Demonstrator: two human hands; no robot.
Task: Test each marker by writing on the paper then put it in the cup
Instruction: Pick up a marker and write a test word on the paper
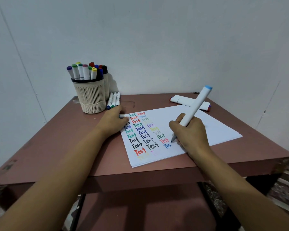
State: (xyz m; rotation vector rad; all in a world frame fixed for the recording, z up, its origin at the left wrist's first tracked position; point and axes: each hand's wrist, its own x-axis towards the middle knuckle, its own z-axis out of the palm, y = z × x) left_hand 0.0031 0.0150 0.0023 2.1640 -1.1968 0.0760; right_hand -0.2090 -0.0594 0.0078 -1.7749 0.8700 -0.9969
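The right hand (pixel 189 135) pinches one marker (pixel 195 107). Its tip touches the paper (pixel 207 129) and points to 7 o'clock; its blue end points to 1 o'clock. The left hand (pixel 113 120) grips one cap (pixel 123 116). Three markers (pixel 113 100) lie by the cup (pixel 90 95), at 10 o'clock.

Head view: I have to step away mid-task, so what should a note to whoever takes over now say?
Right hand grips the blue marker, tip at the paper, mid-word: "Tes" written.
Left hand rests on the paper's corner, holding what looks like the cap.
Done: many coloured "Test" words; cup holds many markers.
Left: finish the word, cap the marker, drop it in the cup. Three markers lie beside the cup, other markers at the far right; tested or not, I cannot tell.
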